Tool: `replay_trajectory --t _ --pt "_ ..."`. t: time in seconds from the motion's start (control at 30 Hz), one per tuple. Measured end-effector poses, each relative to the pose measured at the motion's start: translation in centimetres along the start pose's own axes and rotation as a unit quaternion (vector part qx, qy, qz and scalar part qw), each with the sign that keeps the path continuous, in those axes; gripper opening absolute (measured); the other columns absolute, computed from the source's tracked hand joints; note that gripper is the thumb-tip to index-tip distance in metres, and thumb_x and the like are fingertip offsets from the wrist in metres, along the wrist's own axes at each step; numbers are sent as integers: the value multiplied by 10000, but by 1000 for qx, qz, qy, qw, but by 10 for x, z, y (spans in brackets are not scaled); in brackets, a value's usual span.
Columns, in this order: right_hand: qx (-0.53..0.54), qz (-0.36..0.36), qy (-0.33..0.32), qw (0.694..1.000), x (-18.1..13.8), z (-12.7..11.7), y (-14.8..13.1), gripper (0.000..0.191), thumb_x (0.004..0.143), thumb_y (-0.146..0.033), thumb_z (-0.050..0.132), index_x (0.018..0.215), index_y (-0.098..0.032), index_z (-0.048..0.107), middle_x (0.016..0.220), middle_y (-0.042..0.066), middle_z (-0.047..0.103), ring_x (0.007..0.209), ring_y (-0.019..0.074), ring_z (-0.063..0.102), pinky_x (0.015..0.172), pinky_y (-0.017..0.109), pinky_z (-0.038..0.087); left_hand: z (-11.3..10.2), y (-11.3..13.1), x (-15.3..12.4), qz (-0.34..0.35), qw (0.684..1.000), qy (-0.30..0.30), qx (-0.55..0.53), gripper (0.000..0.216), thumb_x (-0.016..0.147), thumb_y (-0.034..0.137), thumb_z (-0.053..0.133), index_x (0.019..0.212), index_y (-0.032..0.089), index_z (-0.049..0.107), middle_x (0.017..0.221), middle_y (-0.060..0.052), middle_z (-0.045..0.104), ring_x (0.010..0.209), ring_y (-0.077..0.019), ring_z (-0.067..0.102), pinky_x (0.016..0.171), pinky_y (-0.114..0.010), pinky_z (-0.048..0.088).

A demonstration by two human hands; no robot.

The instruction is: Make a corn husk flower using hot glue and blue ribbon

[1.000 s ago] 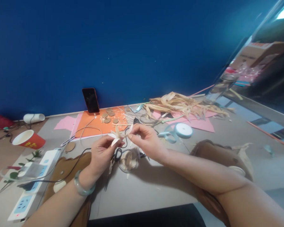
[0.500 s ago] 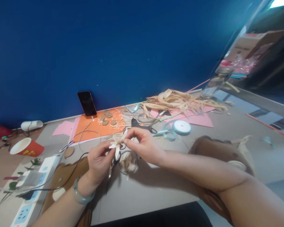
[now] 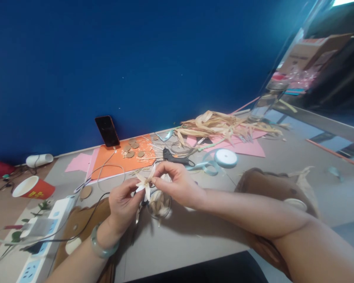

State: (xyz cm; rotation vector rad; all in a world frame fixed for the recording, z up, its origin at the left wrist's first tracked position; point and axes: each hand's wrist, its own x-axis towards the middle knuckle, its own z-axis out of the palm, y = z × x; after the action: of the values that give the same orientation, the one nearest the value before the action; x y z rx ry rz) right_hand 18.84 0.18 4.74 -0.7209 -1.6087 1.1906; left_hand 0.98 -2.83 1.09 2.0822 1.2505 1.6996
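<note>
Both hands meet over the grey table (image 3: 194, 239), pinching a small pale flower made of dried husk strips (image 3: 144, 181). My left hand (image 3: 122, 204), with a green bangle on the wrist, grips it from below with closed fingers. Pinching one petal at the flower's right side are the thumb and fingers of my right hand (image 3: 177, 182). Directly beneath sits a small clear container of husk pieces (image 3: 159, 204), with black scissors partly hidden under my left hand.
A black glue gun (image 3: 177, 157), a pale blue ribbon roll (image 3: 225, 158), a heap of dried husks (image 3: 224, 125), orange paper (image 3: 118, 159) with brown discs, a propped phone (image 3: 106, 130), a red paper cup (image 3: 32, 188), a white power strip (image 3: 44, 236), brown cushions (image 3: 271, 188).
The two hands with the flower have drifted slightly left and down. The flower has been turned a little between the fingers. The view has shifted a little.
</note>
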Motion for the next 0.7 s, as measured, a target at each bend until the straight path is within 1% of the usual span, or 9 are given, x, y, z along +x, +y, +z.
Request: replay_trajectory --t 0.1,0.17,0.33,0.53,0.7 --pt "6 -3 2 1000 0 0 0 96 756 -113 632 680 -155 592 678 -24 616 656 90 565 648 209 465 1 -1 -2 -10 1000 17 -2 138 721 93 690 835 170 697 700 -2 732 566 -109 655 534 -168 508" --pt "11 -3 2 1000 0 1 0 95 759 -115 628 681 -157 593 681 -23 623 658 91 571 647 210 467 0 -1 -2 -11 1000 13 1 145 733 103 680 862 165 700 716 -14 736 572 -115 657 521 -172 504" --pt "10 14 9 1000 0 1 -1 84 746 -125 639 677 -154 601 674 -19 623 654 95 568 645 214 469 -4 1 -1 5 999 -37 22 107 755 93 664 812 176 699 739 -10 731 633 -116 668 610 -182 521" --pt "2 24 17 1000 0 1 1 65 726 -117 643 675 -149 620 676 -11 633 659 101 573 649 219 473 -6 -1 0 23 999 -44 21 148 761 71 665 849 186 699 789 -15 739 684 -120 679 651 -183 525" --pt "-1 30 23 999 0 2 2 59 731 -146 650 677 -146 629 675 -5 638 659 107 577 642 225 480 -5 0 0 15 998 -49 24 137 770 78 653 846 181 704 800 -29 745 701 -137 688 658 -205 536"
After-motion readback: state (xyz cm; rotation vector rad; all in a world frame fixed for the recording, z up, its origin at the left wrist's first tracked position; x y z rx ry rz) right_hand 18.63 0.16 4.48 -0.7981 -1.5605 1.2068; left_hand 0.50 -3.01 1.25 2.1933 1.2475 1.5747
